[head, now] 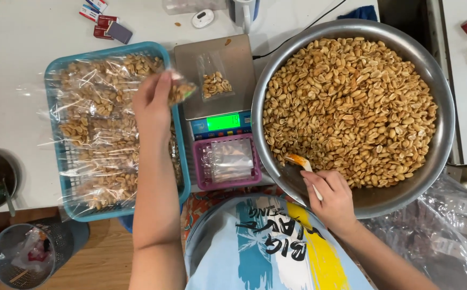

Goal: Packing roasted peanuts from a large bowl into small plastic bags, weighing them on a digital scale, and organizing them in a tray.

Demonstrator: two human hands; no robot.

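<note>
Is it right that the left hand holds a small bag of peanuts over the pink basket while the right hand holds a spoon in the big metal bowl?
Not quite. In the head view the left hand holds the small bag of peanuts over the blue basket, not the pink one. The right hand does hold the spoon in the metal bowl.

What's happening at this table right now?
A person is bagging peanuts. The left hand holds a small filled bag over the blue basket, which is piled with filled bags. The right hand grips a white spoon dipped into the big metal bowl of peanuts. Another small bag with a few peanuts lies on the lit scale, and a pink tray of empty bags sits in front of it.
</note>
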